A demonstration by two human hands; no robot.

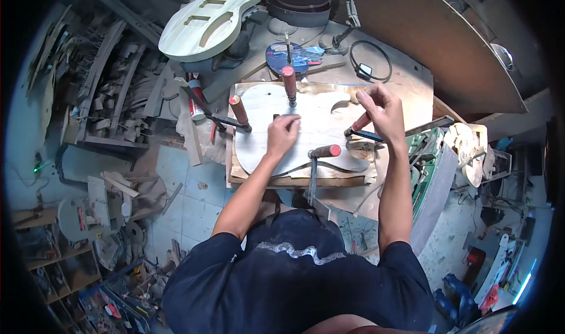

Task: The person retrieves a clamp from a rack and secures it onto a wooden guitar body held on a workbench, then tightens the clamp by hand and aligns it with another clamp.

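A pale wooden guitar body (318,119) lies flat on a wooden board (235,168), with several red-handled clamps around its edge. Above its middle, my left hand (283,135) is closed, its fingers bent together; whatever they may hold is hidden. A small dark spot shows beside those fingers. My right hand (385,112) is raised by the body's right side, thumb and fingers loosely curled and apart. Just below it leans a clamp (360,123). Other clamps stand at the left edge (238,112), the far edge (289,84) and the near edge (325,152).
Another guitar body with cut-out cavities (203,31) stands at the far left of the bench. Behind the work are a blue round disc (288,59), a black cable loop (372,60) and a bottle (196,102). Wood offcuts fill a rack (112,81); a green machine (421,163) stands right.
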